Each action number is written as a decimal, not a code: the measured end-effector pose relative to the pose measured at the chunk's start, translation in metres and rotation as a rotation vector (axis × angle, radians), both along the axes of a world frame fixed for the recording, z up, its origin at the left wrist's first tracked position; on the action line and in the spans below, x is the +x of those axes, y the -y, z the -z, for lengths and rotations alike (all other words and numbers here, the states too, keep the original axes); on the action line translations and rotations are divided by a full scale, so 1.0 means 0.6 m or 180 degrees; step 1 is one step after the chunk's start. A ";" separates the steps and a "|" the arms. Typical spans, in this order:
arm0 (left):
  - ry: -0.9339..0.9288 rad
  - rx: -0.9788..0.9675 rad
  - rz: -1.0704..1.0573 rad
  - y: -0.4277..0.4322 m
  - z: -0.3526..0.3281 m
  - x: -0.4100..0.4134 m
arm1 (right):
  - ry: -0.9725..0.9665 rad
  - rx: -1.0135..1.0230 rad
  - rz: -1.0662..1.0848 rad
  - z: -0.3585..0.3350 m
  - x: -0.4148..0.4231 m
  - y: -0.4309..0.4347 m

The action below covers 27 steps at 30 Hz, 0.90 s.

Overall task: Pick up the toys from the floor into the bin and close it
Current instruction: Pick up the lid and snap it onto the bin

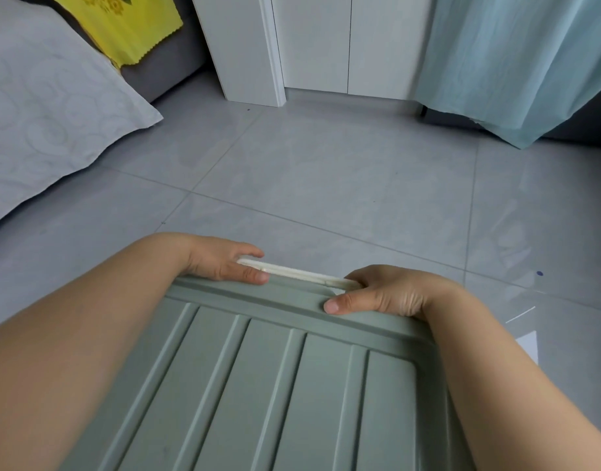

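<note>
The bin's grey-green ribbed lid (258, 385) fills the lower middle of the head view and lies flat over the bin. A cream-white latch handle (299, 274) runs along the lid's far edge. My left hand (224, 263) grips the latch's left end, thumb on the lid's rim. My right hand (384, 294) grips the latch's right end, its thumb pressed on the lid. The bin's inside is hidden by the lid. No toys show on the floor.
Grey floor tiles (326, 181) stretch ahead. A white quilted bedcover (37, 113) hangs at the left, with a yellow cloth (122, 25) behind it. White cupboard doors (309, 42) stand at the back, and a light blue curtain (516, 62) hangs at the right.
</note>
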State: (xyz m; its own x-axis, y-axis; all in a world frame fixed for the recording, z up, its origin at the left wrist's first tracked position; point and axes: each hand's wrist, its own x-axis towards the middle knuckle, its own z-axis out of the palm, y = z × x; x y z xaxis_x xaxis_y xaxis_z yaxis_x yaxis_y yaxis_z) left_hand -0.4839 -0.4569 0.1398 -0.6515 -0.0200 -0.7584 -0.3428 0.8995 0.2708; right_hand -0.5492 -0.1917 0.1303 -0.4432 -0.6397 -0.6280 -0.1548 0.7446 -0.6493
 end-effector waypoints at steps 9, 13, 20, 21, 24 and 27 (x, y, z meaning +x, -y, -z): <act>-0.1064 0.0493 -0.0285 -0.020 0.000 0.047 | 0.0220 -0.0916 0.0094 0.007 0.012 -0.002; -0.1364 -0.0116 0.0010 -0.037 -0.004 0.074 | 0.0289 -0.1087 0.0070 0.000 0.022 -0.005; -0.1767 -0.0359 -0.0213 -0.047 -0.004 0.092 | -0.1787 -0.0515 -0.0279 -0.009 0.087 0.010; -0.1874 -0.0353 -0.0300 -0.050 -0.003 0.096 | -0.1976 -0.0513 -0.0248 -0.008 0.095 0.010; -0.1949 -0.0325 -0.0532 -0.062 -0.007 0.106 | -0.2384 -0.0488 -0.0274 -0.007 0.106 0.006; -0.1947 -0.0541 -0.0478 -0.077 -0.009 0.116 | -0.2707 -0.0406 -0.0451 -0.005 0.112 0.004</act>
